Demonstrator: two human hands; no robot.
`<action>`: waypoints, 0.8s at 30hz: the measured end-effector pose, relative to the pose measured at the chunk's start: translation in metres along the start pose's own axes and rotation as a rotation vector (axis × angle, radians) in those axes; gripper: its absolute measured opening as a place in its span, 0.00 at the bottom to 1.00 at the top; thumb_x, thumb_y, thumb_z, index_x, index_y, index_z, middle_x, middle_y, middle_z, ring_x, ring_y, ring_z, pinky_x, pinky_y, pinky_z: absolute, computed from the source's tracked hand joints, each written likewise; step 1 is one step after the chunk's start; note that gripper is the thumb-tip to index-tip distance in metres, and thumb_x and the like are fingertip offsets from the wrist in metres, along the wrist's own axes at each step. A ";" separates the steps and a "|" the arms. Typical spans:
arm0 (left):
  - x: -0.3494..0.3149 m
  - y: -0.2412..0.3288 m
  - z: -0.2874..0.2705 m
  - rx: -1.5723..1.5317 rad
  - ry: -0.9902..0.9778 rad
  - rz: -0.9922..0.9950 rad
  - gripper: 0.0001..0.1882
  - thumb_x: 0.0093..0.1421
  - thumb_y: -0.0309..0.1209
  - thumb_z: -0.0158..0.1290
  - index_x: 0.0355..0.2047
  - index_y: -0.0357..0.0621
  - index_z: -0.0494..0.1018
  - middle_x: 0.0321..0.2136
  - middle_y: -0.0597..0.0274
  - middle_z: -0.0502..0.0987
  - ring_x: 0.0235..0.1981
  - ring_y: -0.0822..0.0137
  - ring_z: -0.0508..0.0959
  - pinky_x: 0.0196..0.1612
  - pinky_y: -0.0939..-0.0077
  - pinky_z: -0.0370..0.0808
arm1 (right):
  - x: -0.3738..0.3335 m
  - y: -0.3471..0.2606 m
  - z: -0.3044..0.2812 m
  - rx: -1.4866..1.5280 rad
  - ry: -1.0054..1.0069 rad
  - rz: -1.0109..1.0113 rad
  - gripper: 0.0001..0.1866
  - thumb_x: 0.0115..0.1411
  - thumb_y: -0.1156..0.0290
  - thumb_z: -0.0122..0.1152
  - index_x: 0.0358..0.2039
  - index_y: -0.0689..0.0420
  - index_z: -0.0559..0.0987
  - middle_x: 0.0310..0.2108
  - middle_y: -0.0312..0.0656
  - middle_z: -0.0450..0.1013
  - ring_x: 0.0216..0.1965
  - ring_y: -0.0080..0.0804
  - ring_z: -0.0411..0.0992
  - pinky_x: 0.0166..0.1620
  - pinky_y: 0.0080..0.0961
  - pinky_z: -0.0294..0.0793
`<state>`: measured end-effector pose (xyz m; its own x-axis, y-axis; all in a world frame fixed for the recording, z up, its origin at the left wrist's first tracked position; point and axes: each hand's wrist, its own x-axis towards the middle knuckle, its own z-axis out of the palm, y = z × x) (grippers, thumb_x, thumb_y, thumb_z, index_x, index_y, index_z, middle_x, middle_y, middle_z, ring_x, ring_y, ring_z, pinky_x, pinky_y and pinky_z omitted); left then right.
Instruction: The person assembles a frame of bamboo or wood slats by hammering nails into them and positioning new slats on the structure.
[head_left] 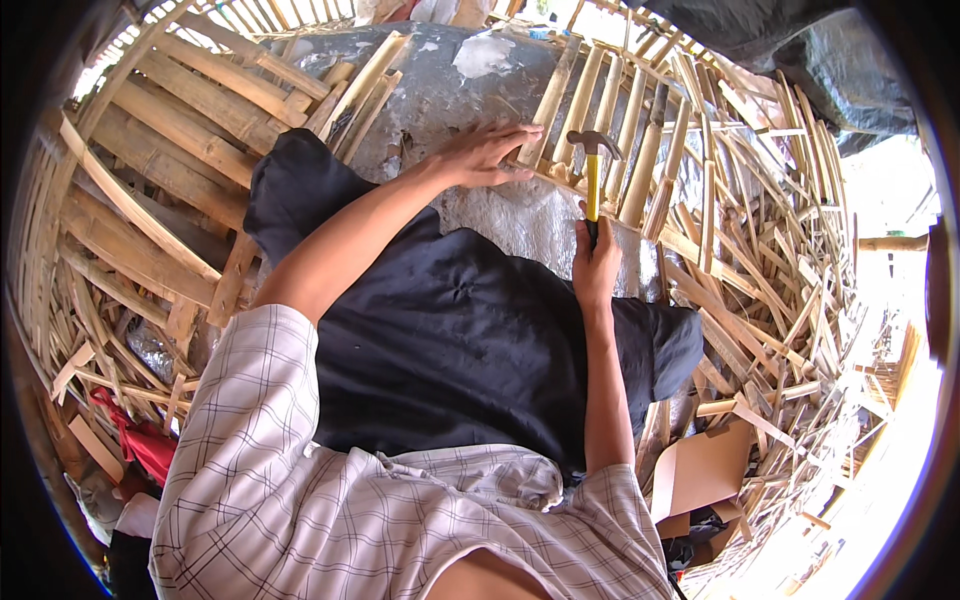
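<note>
A claw hammer point(593, 180) with a yellow and black handle stands head-up in my right hand point(597, 262), its metal head over a row of bamboo slats point(630, 130). The slats lie side by side across a thin crosspiece point(552, 181) along their near ends. My left hand point(490, 155) reaches to the leftmost slat point(550, 105), fingers stretched out, with the fingertips at its near end beside the crosspiece. Whether the fingertips press on the wood or only rest by it, I cannot tell. Any nail there is too small to make out.
Stacked bamboo panels point(180, 130) stand to the left. Heaps of loose bamboo strips point(780, 250) fill the right side. An open cardboard box point(703, 470) sits at the lower right, and a red cloth point(145, 440) at the lower left. Dark cloth point(450, 330) covers my lap.
</note>
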<state>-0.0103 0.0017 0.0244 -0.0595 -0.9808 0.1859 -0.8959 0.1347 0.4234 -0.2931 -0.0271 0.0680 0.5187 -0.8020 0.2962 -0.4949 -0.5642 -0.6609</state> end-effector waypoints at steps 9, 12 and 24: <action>0.007 -0.027 0.020 -0.585 -0.013 0.080 0.28 0.75 0.46 0.37 0.69 0.47 0.58 0.73 0.57 0.54 0.73 0.54 0.57 0.72 0.59 0.57 | 0.000 -0.012 -0.005 0.053 -0.041 0.044 0.09 0.69 0.73 0.56 0.47 0.62 0.79 0.26 0.51 0.75 0.24 0.42 0.73 0.30 0.35 0.69; 0.008 -0.032 0.028 -0.621 0.032 0.137 0.28 0.75 0.48 0.36 0.68 0.45 0.60 0.72 0.53 0.55 0.73 0.53 0.57 0.72 0.60 0.54 | 0.002 -0.012 -0.008 0.054 -0.133 0.102 0.07 0.69 0.73 0.56 0.42 0.61 0.79 0.21 0.44 0.74 0.19 0.33 0.65 0.28 0.34 0.65; 0.008 -0.029 0.030 -0.645 0.036 0.044 0.25 0.73 0.40 0.38 0.65 0.41 0.64 0.70 0.47 0.59 0.73 0.49 0.56 0.73 0.58 0.53 | 0.026 -0.057 -0.032 -0.044 -0.236 -0.011 0.10 0.71 0.68 0.55 0.40 0.64 0.70 0.25 0.64 0.73 0.30 0.68 0.71 0.30 0.55 0.65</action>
<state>0.0017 -0.0148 -0.0133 -0.0655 -0.9686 0.2399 -0.4477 0.2434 0.8604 -0.2741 -0.0224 0.1355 0.6705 -0.7304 0.1302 -0.5154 -0.5848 -0.6264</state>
